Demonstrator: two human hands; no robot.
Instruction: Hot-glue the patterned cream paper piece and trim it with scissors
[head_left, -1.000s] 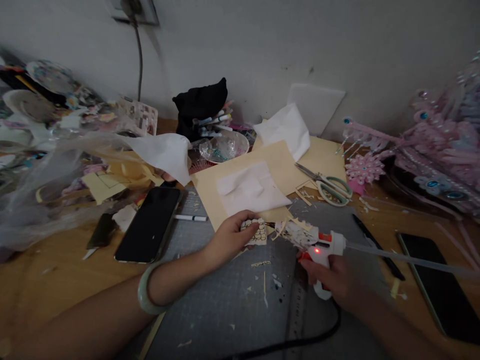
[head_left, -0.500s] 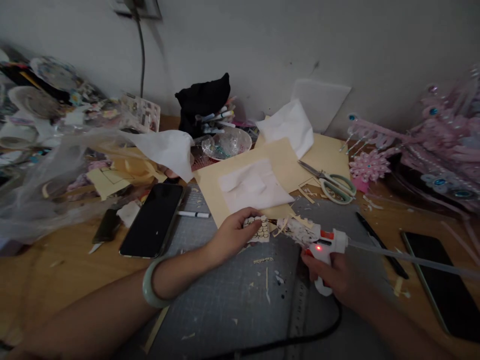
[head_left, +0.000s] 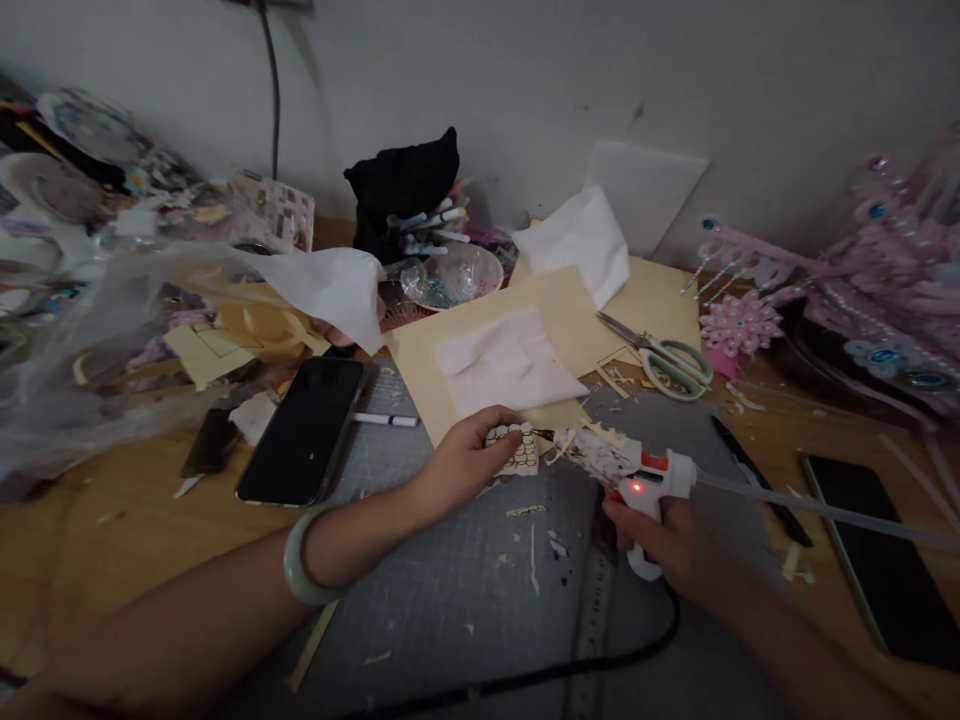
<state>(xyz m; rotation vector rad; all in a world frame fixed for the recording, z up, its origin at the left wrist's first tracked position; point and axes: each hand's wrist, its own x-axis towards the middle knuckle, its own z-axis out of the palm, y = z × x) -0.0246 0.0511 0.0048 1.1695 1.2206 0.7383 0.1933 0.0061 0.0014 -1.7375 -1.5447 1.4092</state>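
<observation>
Grey mat (head_left: 465, 590) mostly bare at centre, scraps only. Crowded at edges: phone (head_left: 304, 430) and pen (head_left: 386, 420) just left, tan card (head_left: 555, 315) w/ tissue behind, scissors (head_left: 664, 360) back right, 2nd phone (head_left: 877, 555) far right. L hand (head_left: 461, 465) low over mat, grip pinched on cutout (head_left: 517, 450). R hand (head_left: 667, 545) fisted on glue gun (head_left: 645, 480), red lamp lit, nozzle leftward, tip just beside cutout. Cord (head_left: 585, 670) trails across near edge.

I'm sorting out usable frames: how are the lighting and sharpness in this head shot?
Head view: dim overall; the glue gun and patterned paper piece read clearly; the clear plastic at left is smeared, the pink ornaments soft; edges bend from wide-angle distortion.
</observation>
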